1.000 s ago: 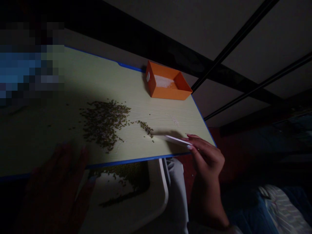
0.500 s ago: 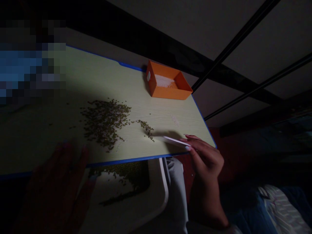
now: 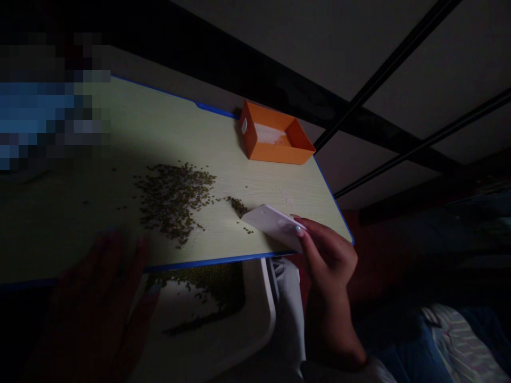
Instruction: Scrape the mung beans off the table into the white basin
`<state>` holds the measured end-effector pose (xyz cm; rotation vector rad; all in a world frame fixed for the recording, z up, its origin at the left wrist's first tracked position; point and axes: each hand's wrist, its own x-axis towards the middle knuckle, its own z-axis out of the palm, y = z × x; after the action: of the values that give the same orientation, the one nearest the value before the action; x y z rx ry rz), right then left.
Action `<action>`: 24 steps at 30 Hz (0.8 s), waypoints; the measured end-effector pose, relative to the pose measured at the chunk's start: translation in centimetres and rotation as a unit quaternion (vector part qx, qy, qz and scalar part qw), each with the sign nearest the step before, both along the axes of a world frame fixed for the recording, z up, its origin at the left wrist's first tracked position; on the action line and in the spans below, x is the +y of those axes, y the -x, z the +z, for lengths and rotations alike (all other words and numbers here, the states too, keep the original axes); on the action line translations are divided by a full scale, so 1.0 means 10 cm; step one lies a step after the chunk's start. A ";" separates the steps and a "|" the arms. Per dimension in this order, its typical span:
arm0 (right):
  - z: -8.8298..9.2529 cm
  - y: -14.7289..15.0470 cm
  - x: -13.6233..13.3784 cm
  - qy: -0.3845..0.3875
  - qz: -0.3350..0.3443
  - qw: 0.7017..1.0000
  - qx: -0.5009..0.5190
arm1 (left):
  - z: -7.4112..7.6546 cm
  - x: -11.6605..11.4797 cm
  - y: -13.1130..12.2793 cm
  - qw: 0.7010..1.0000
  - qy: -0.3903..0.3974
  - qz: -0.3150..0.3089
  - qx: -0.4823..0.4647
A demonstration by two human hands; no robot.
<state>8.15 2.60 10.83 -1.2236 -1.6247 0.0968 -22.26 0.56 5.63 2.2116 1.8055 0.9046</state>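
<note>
My right hand (image 3: 325, 258) pinches a flat white card (image 3: 269, 223) at the near right of the pale desk (image 3: 167, 133); the card is tilted up, its far edge against a small clump of green beans (image 3: 237, 205). A wide scatter of green beans (image 3: 173, 199) lies in the middle of the desk. My left hand (image 3: 93, 303) rests in shadow at the desk's near edge, fingers spread flat, over the rim of a white tray (image 3: 239, 335) that sits below the desk and holds more beans (image 3: 207, 284).
An orange box (image 3: 275, 135) with something white inside stands at the desk's far right corner. The desk has a blue edge. A blurred-out patch covers the far left. Dark rails run behind the desk. Striped cloth lies at the lower right.
The card, lying almost flat before, has tipped up and slid left toward the small bean clump. My right hand moved slightly left with it. The left hand stayed put.
</note>
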 end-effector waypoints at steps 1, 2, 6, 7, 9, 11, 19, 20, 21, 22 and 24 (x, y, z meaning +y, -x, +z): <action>0.00 0.00 0.00 -0.001 -0.005 1.000 -0.002 | 0.00 0.00 0.00 1.000 0.000 0.001 -0.001; 0.01 0.00 0.00 -0.002 -0.009 1.000 -0.002 | -0.01 0.01 0.00 1.000 0.001 0.001 0.004; -0.02 -0.01 0.00 -0.005 -0.031 0.999 0.006 | -0.02 0.01 -0.01 1.000 0.008 -0.001 0.007; -0.03 -0.01 0.00 -0.003 -0.039 0.999 0.008 | -0.02 0.00 -0.01 1.000 0.006 0.002 0.003; -0.06 -0.02 0.01 -0.001 -0.054 0.998 0.011 | -0.02 0.00 -0.02 1.000 0.003 0.003 -0.004; -0.08 -0.01 0.04 -0.003 -0.066 0.998 0.014 | -0.02 0.00 -0.02 1.000 0.003 -0.004 -0.008; -0.06 0.06 0.15 0.015 -0.052 0.998 0.014 | -0.04 0.02 0.02 0.999 -0.030 -0.019 0.026; -0.06 0.07 0.14 0.013 -0.057 0.998 0.012 | -0.05 0.02 0.02 0.999 -0.034 -0.020 0.027; -0.06 0.07 0.14 0.009 -0.063 0.998 0.013 | -0.05 0.01 0.03 0.999 -0.037 -0.021 0.023; -0.06 0.07 0.13 0.004 -0.069 0.997 0.016 | -0.05 0.01 0.03 0.999 -0.039 -0.023 0.019; -0.06 0.06 0.11 -0.006 -0.078 0.997 0.022 | -0.03 0.01 0.03 0.999 -0.025 -0.022 0.009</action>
<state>7.54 3.71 10.18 -1.3259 -1.4842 0.0163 -22.52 0.62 5.31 2.2878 1.7526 0.9340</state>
